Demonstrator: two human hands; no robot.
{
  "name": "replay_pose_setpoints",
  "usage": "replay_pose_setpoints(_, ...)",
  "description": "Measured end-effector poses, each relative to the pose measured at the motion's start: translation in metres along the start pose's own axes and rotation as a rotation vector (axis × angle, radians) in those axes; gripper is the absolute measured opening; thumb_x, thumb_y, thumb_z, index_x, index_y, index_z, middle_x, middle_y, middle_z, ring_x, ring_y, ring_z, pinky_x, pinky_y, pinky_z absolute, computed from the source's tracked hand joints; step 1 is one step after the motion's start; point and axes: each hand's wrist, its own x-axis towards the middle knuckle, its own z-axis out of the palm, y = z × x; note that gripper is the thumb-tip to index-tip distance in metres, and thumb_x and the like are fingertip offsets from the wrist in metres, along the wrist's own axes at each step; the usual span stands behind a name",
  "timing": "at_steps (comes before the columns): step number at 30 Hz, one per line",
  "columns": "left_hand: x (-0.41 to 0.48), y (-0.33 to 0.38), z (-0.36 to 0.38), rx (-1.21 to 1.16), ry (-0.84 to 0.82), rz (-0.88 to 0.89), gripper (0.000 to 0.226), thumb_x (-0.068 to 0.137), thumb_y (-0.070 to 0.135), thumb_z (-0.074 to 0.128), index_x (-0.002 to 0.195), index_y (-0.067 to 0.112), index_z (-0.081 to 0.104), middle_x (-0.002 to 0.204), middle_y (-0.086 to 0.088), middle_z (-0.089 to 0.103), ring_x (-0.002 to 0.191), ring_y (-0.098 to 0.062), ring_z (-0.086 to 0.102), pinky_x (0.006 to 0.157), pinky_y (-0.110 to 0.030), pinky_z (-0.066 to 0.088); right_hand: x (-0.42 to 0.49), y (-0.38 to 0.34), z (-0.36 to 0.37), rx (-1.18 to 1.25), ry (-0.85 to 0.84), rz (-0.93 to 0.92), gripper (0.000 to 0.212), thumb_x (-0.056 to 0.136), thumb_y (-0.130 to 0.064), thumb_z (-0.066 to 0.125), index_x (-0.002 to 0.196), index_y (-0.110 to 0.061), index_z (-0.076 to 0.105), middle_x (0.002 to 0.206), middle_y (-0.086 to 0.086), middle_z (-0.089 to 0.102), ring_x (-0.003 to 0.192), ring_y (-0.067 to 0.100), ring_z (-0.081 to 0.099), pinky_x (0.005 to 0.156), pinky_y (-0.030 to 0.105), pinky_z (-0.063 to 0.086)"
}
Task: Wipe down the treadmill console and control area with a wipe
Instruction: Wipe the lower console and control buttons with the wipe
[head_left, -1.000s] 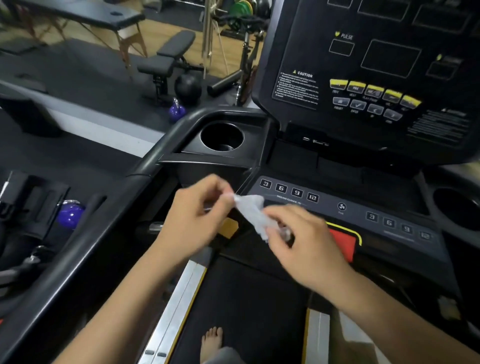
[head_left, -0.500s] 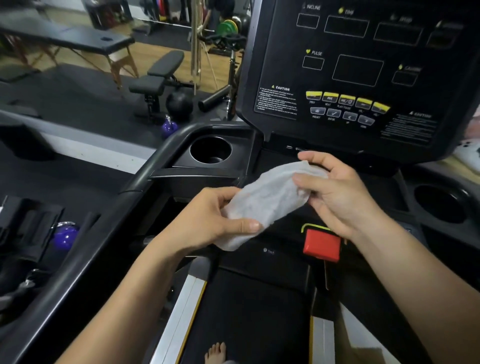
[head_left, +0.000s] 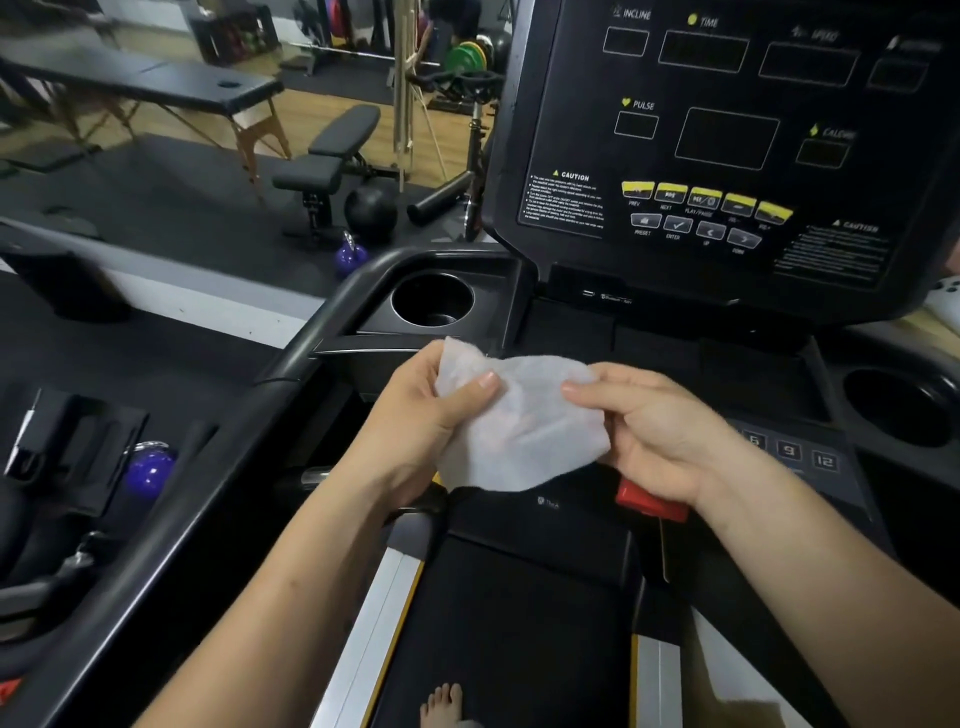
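Observation:
A white wipe (head_left: 524, 426) is spread flat between both hands, held in the air in front of the treadmill. My left hand (head_left: 415, 421) pinches its left edge and my right hand (head_left: 660, 431) pinches its right edge. Behind it rises the black console (head_left: 727, 135) with dark display windows and a row of yellow buttons (head_left: 704, 200). The lower control strip (head_left: 789, 449) with numbered keys is partly hidden by my right hand. A red safety key (head_left: 649, 501) shows under my right wrist.
Cup holders sit on both sides of the console, the left cup holder (head_left: 432, 300) and the right cup holder (head_left: 901, 405). The black handrail (head_left: 291, 374) runs down the left. Gym benches, a black ball (head_left: 370, 210) and purple kettlebells (head_left: 350, 257) lie beyond. My bare foot (head_left: 441, 701) stands on the belt.
The wipe has gone from a crumpled bunch to an unfolded sheet stretched between both hands. The hands have moved apart, and the view has tilted up toward the console.

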Motion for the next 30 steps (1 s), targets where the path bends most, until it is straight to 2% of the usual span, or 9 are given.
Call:
replay_pose_setpoints(4,-0.003,0.019,-0.005,-0.112,-0.157,0.151,0.030,0.083,0.003,0.067,0.109,0.018,0.070,0.102,-0.006,0.073,0.090,-0.020,0.070,0.079,-0.034,0.058,-0.005,-0.016,-0.001,0.116,-0.109,-0.254,0.018,0.077,-0.001,0.061,0.086,-0.013,0.072,0.092,0.009,0.072,0.084,0.022,0.069,0.070,0.033,0.059)
replay_pose_setpoints(7,-0.008,0.028,-0.009,0.025,-0.133,0.216,0.020,0.069,0.001,0.073,0.071,0.020,0.079,0.076,0.004,0.074,0.070,-0.010,0.069,0.063,-0.025,0.056,-0.005,-0.016,-0.004,0.093,-0.132,-0.367,0.044,0.077,0.017,0.050,0.056,-0.017,0.069,0.082,0.002,0.071,0.081,0.017,0.066,0.070,0.029,0.056)
replay_pose_setpoints(11,-0.009,0.026,-0.013,0.233,-0.099,0.153,0.056,0.081,-0.026,0.039,0.056,0.010,0.074,0.066,-0.006,0.071,0.049,-0.007,0.059,0.048,-0.014,0.044,0.001,-0.009,-0.009,-0.207,0.046,-0.404,0.053,0.083,0.024,0.037,0.058,-0.011,0.068,0.082,0.000,0.073,0.080,0.014,0.069,0.067,0.024,0.054)
replay_pose_setpoints(15,-0.003,0.021,-0.021,0.226,-0.060,0.104,0.027,0.076,0.007,0.053,0.077,0.013,0.079,0.087,-0.031,0.061,0.071,-0.025,0.050,0.068,-0.028,0.043,-0.001,-0.011,-0.008,-0.229,0.101,-0.381,0.039,0.088,0.007,0.044,0.067,-0.007,0.074,0.083,0.015,0.069,0.081,0.023,0.065,0.074,0.036,0.056)
replay_pose_setpoints(18,-0.003,0.017,-0.020,0.254,-0.038,0.169,0.018,0.074,0.028,0.070,0.086,0.018,0.079,0.084,-0.027,0.063,0.080,-0.024,0.051,0.074,-0.033,0.041,-0.002,-0.008,-0.006,-0.354,0.136,-0.450,0.005,0.084,-0.006,0.069,0.082,-0.009,0.073,0.085,0.012,0.070,0.080,0.023,0.065,0.080,0.043,0.054)
replay_pose_setpoints(20,-0.006,0.019,-0.016,0.302,-0.024,0.240,0.017,0.077,0.020,0.080,0.093,0.017,0.075,0.066,-0.006,0.061,0.065,-0.011,0.055,0.062,-0.021,0.045,-0.001,-0.005,-0.003,-0.408,0.140,-0.471,0.021,0.077,-0.002,0.077,0.092,-0.011,0.067,0.091,0.009,0.069,0.080,0.022,0.067,0.074,0.038,0.056)
replay_pose_setpoints(24,-0.003,0.015,-0.017,0.353,-0.025,0.205,0.038,0.081,0.001,0.077,0.112,0.021,0.068,0.089,-0.007,0.066,0.076,-0.017,0.063,0.066,-0.033,0.056,0.004,-0.003,-0.001,-0.308,0.128,-0.389,0.032,0.079,0.006,0.072,0.104,-0.013,0.062,0.089,0.008,0.073,0.079,0.022,0.071,0.066,0.031,0.058)
replay_pose_setpoints(27,0.012,-0.005,-0.028,0.874,0.082,0.327,0.047,0.080,0.004,0.075,0.117,0.031,0.063,0.118,0.001,0.059,0.096,-0.017,0.063,0.079,-0.035,0.057,0.019,0.008,-0.009,-0.864,0.305,-0.398,0.033,0.085,-0.010,0.069,0.115,-0.022,0.061,0.112,0.000,0.068,0.102,0.021,0.065,0.088,0.032,0.053)
replay_pose_setpoints(30,0.009,-0.029,-0.023,1.256,0.139,0.532,0.045,0.080,0.014,0.062,0.125,0.016,0.063,0.139,-0.006,0.050,0.120,-0.026,0.054,0.098,-0.042,0.048,0.022,0.030,-0.003,-1.293,0.405,-0.720,0.040,0.090,-0.016,0.059,0.130,-0.012,0.058,0.140,0.009,0.052,0.127,0.027,0.047,0.108,0.033,0.033)
